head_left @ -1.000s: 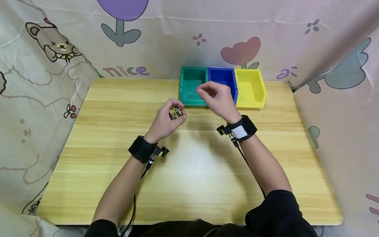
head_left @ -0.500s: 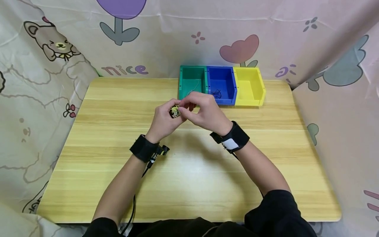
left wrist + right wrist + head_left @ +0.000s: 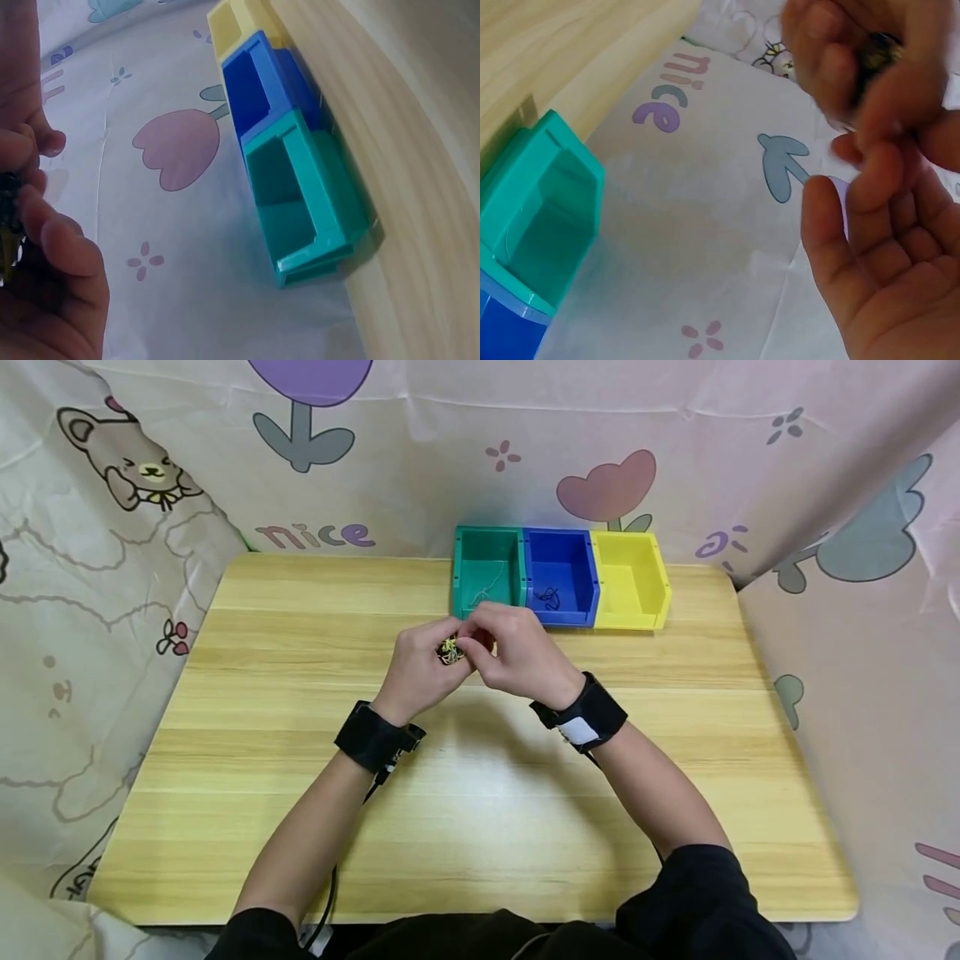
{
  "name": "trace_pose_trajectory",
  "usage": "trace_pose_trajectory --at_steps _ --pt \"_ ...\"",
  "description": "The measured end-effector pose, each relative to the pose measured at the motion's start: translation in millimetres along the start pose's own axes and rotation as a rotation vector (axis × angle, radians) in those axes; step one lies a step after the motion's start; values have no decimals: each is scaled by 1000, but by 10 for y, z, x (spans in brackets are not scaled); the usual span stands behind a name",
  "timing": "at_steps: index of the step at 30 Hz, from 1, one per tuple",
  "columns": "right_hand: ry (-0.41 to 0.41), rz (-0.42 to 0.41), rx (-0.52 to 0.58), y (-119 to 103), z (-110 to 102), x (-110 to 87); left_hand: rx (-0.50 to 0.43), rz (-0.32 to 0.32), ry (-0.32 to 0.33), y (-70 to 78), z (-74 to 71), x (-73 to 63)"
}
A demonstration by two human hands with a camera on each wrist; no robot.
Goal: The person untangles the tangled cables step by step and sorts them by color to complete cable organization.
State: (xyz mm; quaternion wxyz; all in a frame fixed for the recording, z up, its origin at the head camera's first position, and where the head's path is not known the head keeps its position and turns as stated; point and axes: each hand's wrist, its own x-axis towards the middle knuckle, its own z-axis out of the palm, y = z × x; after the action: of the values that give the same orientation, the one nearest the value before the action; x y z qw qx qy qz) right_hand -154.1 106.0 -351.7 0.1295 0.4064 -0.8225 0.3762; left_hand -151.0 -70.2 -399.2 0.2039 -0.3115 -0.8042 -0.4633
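My left hand (image 3: 422,664) grips a small tangled clump (image 3: 450,651) of thin yellow, black and pale strands, its fingers curled round it above the table. From the right, my right hand (image 3: 521,647) reaches in with bent thumb and forefinger right at the clump. In the right wrist view, the right hand (image 3: 900,285) has its fingertips against the left hand's fingers, and part of the dark clump (image 3: 877,56) shows between the left fingers. I cannot tell whether a strand is pinched there. Only a sliver of the clump (image 3: 9,225) appears in the left wrist view.
Three joined bins stand at the table's back edge, just beyond the hands: green (image 3: 483,552), blue (image 3: 562,560) and yellow (image 3: 630,568). A thin pale strand (image 3: 495,581) lies in the green one, black strands (image 3: 549,599) in the blue. A printed curtain (image 3: 420,468) hangs behind.
My right hand has come down and left from over the green and blue bins to the clump in my left hand. The left hand has barely moved. Black strands in the blue bin are now uncovered.
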Motion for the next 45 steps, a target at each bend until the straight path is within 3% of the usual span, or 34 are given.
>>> trace_pose_trajectory --at_steps 5,12,18,20,23,26,30,34,40,45 --pt "5 8 -36 20 19 -60 86 24 -30 8 -4 8" --pt "36 24 -19 93 -81 -167 117 4 -107 -6 -10 -32" --pt "185 99 -20 188 -181 -231 107 -36 -167 -7 -9 -31" --pt "218 80 -36 181 -166 -226 118 -44 -190 -3 -6 -20" --pt "184 -3 -91 117 -99 -186 153 -48 -205 2 2 -6" --pt "82 -46 -188 21 -24 -152 176 -61 -181 25 10 5" --pt "-36 54 -277 -45 48 -154 169 -100 -90 67 31 33" --pt "-15 115 -301 -43 97 -157 132 -120 -14 77 60 45" --pt "93 107 -301 -27 128 -156 109 -42 -14 62 89 32" --pt "229 27 -155 56 143 -254 86 81 -128 61 65 -2"
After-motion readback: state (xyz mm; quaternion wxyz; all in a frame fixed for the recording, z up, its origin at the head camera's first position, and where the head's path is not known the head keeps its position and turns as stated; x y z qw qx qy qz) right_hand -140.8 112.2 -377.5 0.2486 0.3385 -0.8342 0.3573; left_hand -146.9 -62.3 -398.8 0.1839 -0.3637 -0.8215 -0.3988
